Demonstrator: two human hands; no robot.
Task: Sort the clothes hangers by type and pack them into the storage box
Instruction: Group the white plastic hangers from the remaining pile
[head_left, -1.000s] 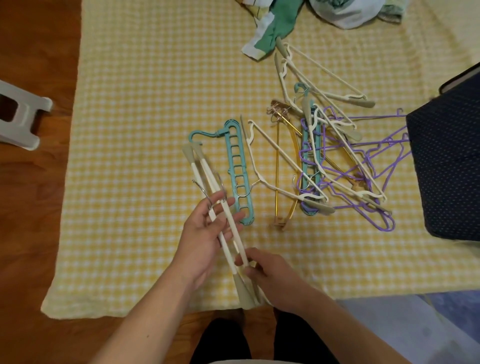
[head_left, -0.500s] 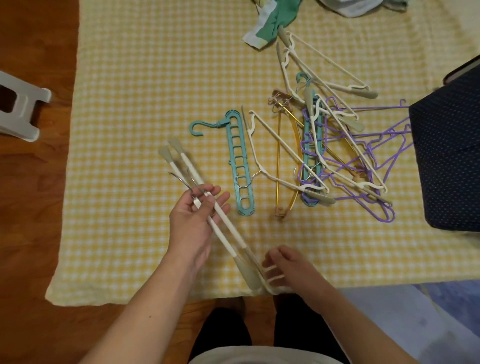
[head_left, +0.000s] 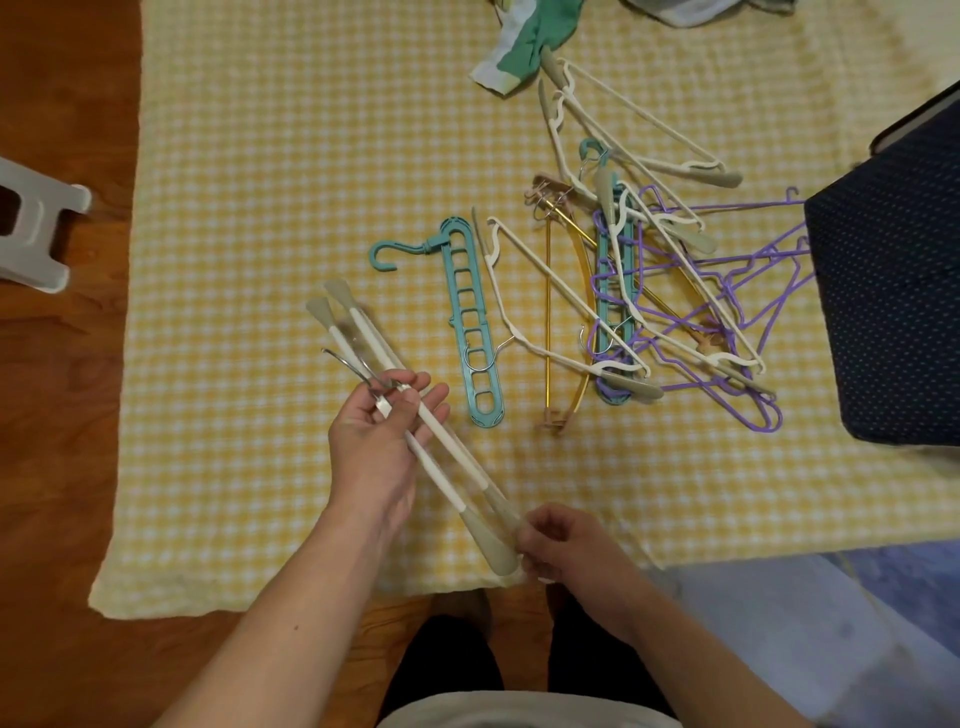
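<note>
Swinging left since a second ago, the white hangers (head_left: 415, 415) now sit gripped mid-bar in my left hand's (head_left: 376, 441) curled fingers; my right hand (head_left: 558, 543) pinches their grey ends, teal hanger (head_left: 470, 322) just beyond my fingertips

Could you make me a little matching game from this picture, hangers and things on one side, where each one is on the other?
Things:
1. white hangers with grey tips
2. teal hanger with slots
3. purple wire hangers
4. green cloth

Places:
A. lying alone on the checked blanket, left of the pile
B. at the blanket's far edge
C. held in both hands
D. tangled in the pile beside the dark box

Pairs: 1-C, 2-A, 3-D, 4-B
</note>
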